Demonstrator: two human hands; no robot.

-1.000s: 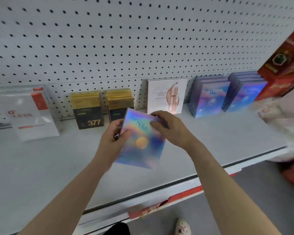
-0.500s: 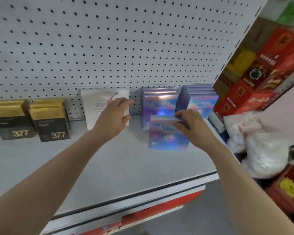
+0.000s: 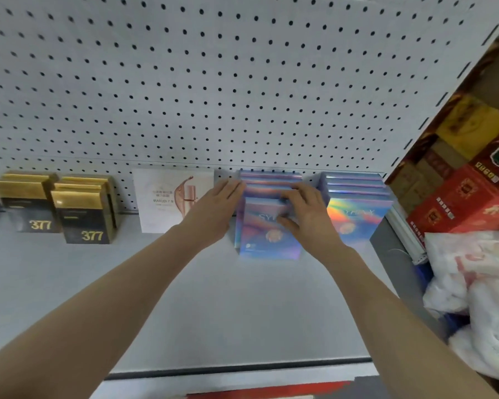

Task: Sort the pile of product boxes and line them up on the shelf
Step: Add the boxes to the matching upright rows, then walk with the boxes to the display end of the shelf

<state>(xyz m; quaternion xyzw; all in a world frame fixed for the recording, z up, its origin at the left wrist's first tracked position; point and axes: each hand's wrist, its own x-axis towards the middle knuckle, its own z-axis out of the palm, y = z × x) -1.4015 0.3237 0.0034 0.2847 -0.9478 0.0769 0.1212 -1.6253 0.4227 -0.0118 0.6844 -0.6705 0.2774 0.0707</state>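
Observation:
A holographic blue box [image 3: 264, 234] stands upright at the front of a row of like boxes [image 3: 268, 180] on the grey shelf [image 3: 185, 298]. My right hand [image 3: 306, 217] grips its top right corner, thumb across the front face. My left hand [image 3: 216, 208] lies with straight fingers against the left side of that row. A second row of holographic boxes [image 3: 355, 208] stands just to the right.
A white box [image 3: 167, 200] stands left of my hands, and two rows of black-and-gold "377" boxes [image 3: 87, 214] stand further left. Pegboard [image 3: 213, 82] backs the shelf. Red and yellow cartons [image 3: 467, 180] and white plastic bags [image 3: 478, 298] fill the right side.
My right hand carried the holographic box to the shelf's right part and set it upright at the front of the left holographic row. My left hand let go and moved to that row's left side.

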